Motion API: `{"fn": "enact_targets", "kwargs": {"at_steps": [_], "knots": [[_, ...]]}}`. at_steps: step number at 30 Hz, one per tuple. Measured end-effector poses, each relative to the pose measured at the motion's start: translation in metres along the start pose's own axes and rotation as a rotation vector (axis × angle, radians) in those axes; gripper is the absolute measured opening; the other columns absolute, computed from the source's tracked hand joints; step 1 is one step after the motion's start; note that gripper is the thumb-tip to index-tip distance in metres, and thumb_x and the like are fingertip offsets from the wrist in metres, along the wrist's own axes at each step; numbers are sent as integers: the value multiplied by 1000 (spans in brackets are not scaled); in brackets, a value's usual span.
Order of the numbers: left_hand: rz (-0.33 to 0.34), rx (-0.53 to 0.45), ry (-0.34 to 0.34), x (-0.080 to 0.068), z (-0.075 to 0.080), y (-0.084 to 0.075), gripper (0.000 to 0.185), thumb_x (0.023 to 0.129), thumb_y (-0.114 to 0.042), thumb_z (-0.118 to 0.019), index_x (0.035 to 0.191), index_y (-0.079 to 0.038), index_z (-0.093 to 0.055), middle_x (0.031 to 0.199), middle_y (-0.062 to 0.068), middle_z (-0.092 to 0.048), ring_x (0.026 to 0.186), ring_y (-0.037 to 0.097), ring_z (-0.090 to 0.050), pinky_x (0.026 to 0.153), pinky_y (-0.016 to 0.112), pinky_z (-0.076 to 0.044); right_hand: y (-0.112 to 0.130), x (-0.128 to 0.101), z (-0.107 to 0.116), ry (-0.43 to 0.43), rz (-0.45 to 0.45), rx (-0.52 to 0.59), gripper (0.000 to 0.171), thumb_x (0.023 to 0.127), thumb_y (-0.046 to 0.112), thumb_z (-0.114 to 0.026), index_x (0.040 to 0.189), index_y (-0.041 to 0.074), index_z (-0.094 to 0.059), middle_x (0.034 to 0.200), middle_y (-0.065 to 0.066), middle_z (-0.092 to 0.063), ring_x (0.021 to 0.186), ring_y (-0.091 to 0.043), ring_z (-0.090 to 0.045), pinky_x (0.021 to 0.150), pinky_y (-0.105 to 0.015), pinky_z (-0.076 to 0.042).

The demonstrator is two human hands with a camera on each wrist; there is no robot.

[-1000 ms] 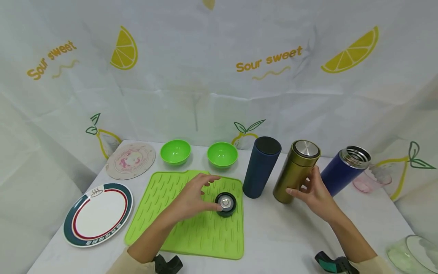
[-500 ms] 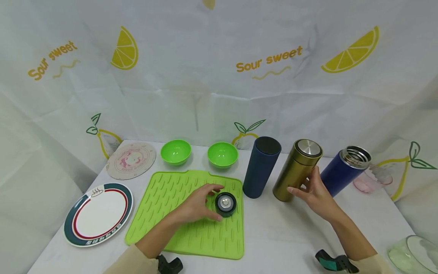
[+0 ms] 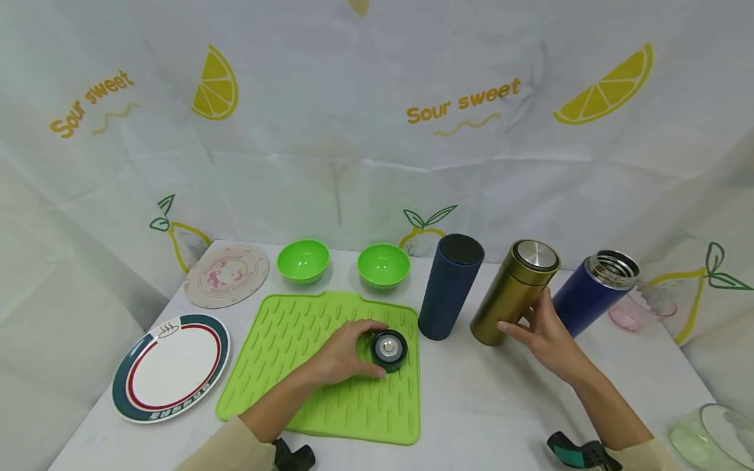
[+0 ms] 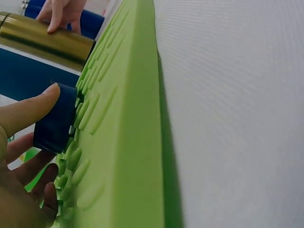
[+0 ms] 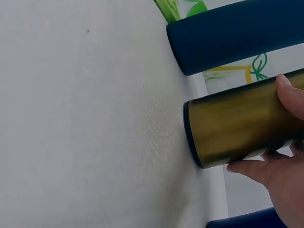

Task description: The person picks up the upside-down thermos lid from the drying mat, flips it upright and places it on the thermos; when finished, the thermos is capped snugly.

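Observation:
My left hand [image 3: 341,353] is around a small dark bottle lid [image 3: 389,350] on the ribbed green mat [image 3: 283,347], its silver centre facing up. In the left wrist view, the thumb lies against the near side of the lid [image 4: 54,118], and the other fingers reach behind it. My right hand [image 3: 544,337] grips a gold thermos [image 3: 506,301] with a steel-topped cap, thumb on one side and fingers on the other. From the right wrist, the lower body of the thermos [image 5: 237,123] shows with its dark base at the tabletop.
A dark blue bottle [image 3: 450,288] stands left of the thermos; a lidless blue bottle [image 3: 589,294] with a steel neck is to its right. Two green bowls [image 3: 383,265], a round coaster [image 3: 226,275] and a rimmed plate [image 3: 171,369] lie leftward. Glass containers [image 3: 718,438] stand far right.
My left hand has come down and its thumb has moved towards the near side of the lid, fingers closing around it. The gold thermos's top has leaned slightly rightward in the right hand.

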State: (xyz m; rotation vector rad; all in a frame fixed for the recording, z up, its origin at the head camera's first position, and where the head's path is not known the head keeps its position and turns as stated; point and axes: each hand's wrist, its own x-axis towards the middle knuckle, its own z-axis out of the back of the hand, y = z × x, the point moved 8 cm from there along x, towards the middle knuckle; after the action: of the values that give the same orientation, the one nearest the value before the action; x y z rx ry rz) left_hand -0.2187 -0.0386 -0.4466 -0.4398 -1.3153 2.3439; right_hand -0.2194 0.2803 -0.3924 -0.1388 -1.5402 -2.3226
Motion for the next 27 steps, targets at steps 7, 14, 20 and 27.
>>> {"fn": "enact_targets", "kwargs": {"at_steps": [7, 14, 20, 27], "knots": [[4, 23, -27, 2, -1, 1, 77, 71, -21, -94, 140, -12, -60, 141, 7, -63, 134, 30, -54, 116, 55, -41, -1, -2, -3, -21, -18, -25, 101, 91, -5, -70, 161, 28, -5, 148, 15, -33, 126, 13, -43, 95, -3, -44], [5, 43, -38, 3, -2, 1, 74, 71, -23, -94, 137, -12, -62, 137, 7, -65, 130, 28, -57, 114, 53, -43, 0, -4, -2, -39, -35, -44, 98, 91, -3, -71, 160, 27, -8, 144, 17, -37, 124, 11, -46, 94, -3, -43], [26, 43, -47, 3, -1, -1, 73, 72, -23, -94, 137, -12, -61, 131, 5, -66, 121, 23, -58, 109, 50, -46, -1, -6, -3, -47, -60, -57, 92, 92, 0, -71, 158, 25, -12, 143, 8, -42, 123, 10, -48, 93, -5, -47], [62, 8, -106, 1, 8, -4, 73, 69, -21, -95, 135, -15, -63, 123, 2, -68, 112, 19, -59, 103, 45, -49, 2, -18, -2, -34, -126, -86, 107, 92, 5, -73, 162, 30, 4, 167, -29, -12, 151, -57, -22, 107, -9, -38]]}}
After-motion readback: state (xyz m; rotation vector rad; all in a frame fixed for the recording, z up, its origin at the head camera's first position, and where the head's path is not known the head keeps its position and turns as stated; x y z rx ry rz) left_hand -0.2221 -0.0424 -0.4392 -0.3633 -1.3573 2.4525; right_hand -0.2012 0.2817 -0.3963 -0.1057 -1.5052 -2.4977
